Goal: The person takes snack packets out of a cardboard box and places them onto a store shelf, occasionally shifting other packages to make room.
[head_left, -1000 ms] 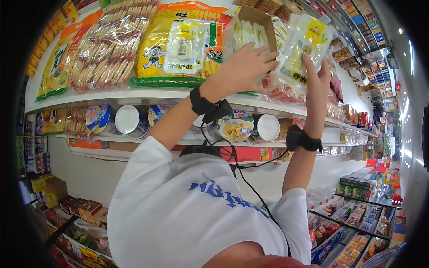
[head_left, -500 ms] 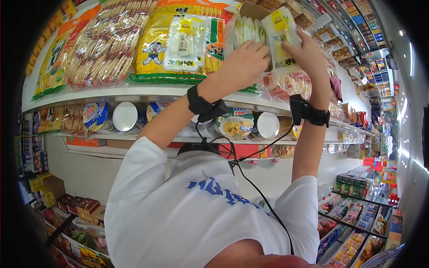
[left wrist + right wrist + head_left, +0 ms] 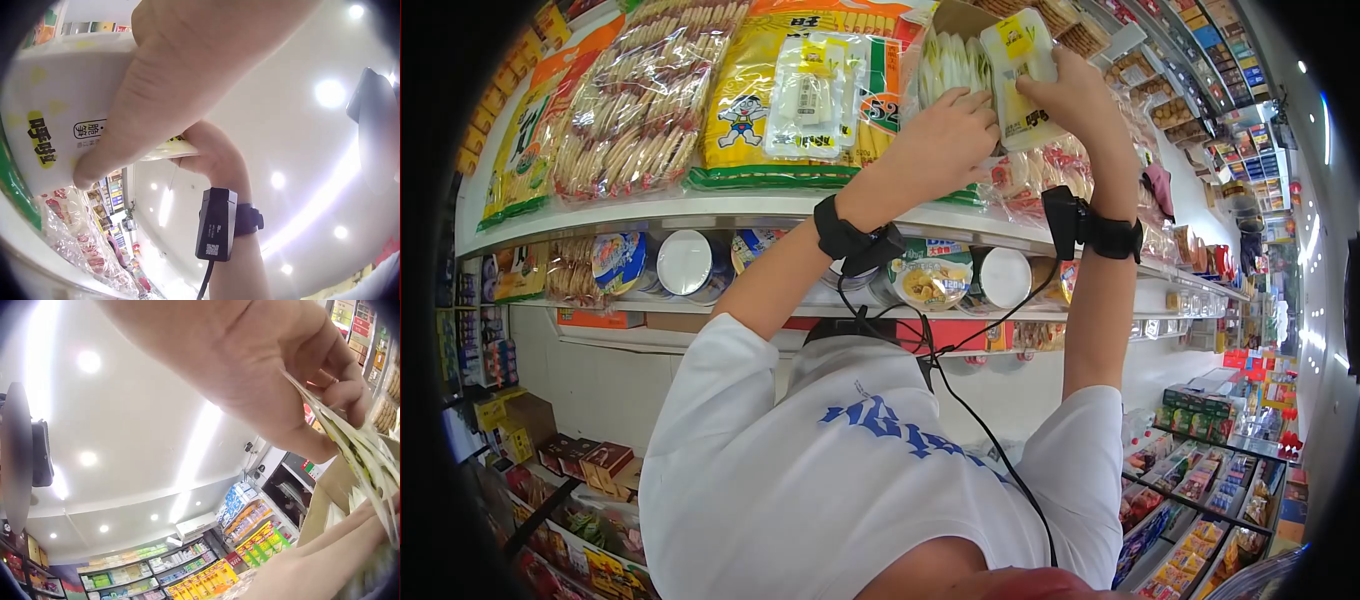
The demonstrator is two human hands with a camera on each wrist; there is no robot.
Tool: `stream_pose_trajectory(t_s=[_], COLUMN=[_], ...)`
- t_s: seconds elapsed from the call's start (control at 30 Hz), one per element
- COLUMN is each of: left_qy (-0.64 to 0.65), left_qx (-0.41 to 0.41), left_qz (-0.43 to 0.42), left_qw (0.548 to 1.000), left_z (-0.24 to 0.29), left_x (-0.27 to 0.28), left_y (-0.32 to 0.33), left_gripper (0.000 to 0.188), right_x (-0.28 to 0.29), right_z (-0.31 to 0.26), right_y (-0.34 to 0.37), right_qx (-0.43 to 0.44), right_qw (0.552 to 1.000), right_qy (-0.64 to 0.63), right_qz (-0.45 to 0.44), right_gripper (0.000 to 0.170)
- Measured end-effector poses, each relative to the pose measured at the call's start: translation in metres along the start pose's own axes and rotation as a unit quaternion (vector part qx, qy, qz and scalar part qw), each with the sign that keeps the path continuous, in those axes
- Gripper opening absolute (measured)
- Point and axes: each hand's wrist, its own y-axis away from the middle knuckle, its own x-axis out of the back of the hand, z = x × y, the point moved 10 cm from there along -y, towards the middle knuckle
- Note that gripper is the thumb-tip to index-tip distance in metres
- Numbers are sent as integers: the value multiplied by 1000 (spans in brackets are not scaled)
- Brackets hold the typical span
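At the top of the head view, an open cardboard box holds several upright white and green snack packets. My left hand lies over the box's near side, fingers across the front rows of packets. In the left wrist view, the left thumb presses the box's white printed front. My right hand pinches a small stack of flat white packets with yellow labels at the box's right side. Their thin edges fan out in the right wrist view, with the thumb on one face.
Left of the box lie a large yellow snack bag with white packets on it, and clear bags of stick snacks. The white shelf edge runs below. Instant noodle tubs line the lower shelf.
My right hand has carried its packets left, from beside the box to against its right side. The left hand's spread fingers have drawn together over the box's near side.
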Motion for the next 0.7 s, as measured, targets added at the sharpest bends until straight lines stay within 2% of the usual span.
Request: stream_pose_trajectory(t_s=[0.1, 0.2, 0.4, 0.47, 0.6, 0.7], left_qy=[6, 5, 4, 2, 1, -13], left_qx=[1, 2, 2, 6, 23, 32], left_qz=[2, -5, 17, -8, 18, 50], left_qw=[1000, 1000, 1000, 1000, 1000, 998], left_z=[-1, -1, 1, 0, -3, -6], left_x=[-3, -2, 3, 4, 9, 15], left_y=[0, -1, 1, 2, 4, 9], left_gripper=[48, 47, 44, 42, 42, 46], right_x=[10, 12, -6, -15, -20, -19], right_z=[-3, -5, -22, -23, -17, -11], right_y=[8, 14, 17, 19, 19, 15], right_qx=[19, 38, 60, 62, 76, 65], right_qw=[997, 989, 980, 980, 978, 988], right_qy=[-20, 14, 35, 37, 49, 50], right_qz=[74, 143, 187, 183, 187, 133], right_gripper=[49, 46, 33, 32, 32, 33])
